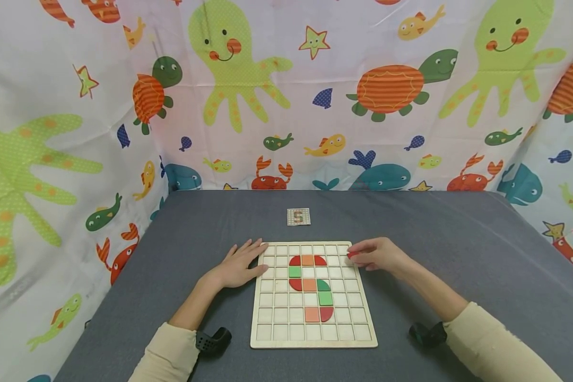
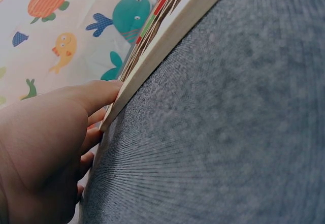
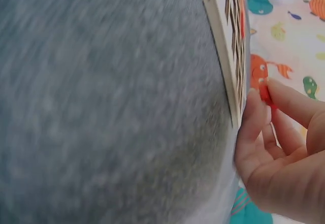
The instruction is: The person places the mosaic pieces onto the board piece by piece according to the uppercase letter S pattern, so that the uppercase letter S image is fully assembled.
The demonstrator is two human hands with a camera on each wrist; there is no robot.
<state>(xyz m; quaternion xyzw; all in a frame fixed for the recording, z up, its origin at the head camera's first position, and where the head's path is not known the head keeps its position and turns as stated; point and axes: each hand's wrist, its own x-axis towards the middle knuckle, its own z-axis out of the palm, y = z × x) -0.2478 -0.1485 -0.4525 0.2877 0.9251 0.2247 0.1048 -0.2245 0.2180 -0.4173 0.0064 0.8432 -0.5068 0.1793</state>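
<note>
A pale wooden grid board (image 1: 266,332) lies flat on the table. In its cells are red rounded-corner pieces (image 1: 294,261), orange squares (image 1: 312,315), light green squares (image 1: 325,298) and a dark green rounded-corner piece (image 1: 322,285), laid out in an S-like shape. My left hand (image 1: 239,264) rests at the board's upper left edge, fingers spread, its thumb on the rim. At the upper right edge, my right hand (image 1: 378,253) pinches a small red piece (image 3: 265,93) between thumb and fingertips; its shape is mostly covered by the fingers.
Behind the board lies a small card (image 1: 298,216) with a grid and an S figure in colour. The dark grey tabletop (image 1: 210,212) meets a sea-animal curtain (image 1: 315,122) at the back and sides. A black wrist device (image 1: 213,341) sits at the left cuff, another (image 1: 428,335) at the right.
</note>
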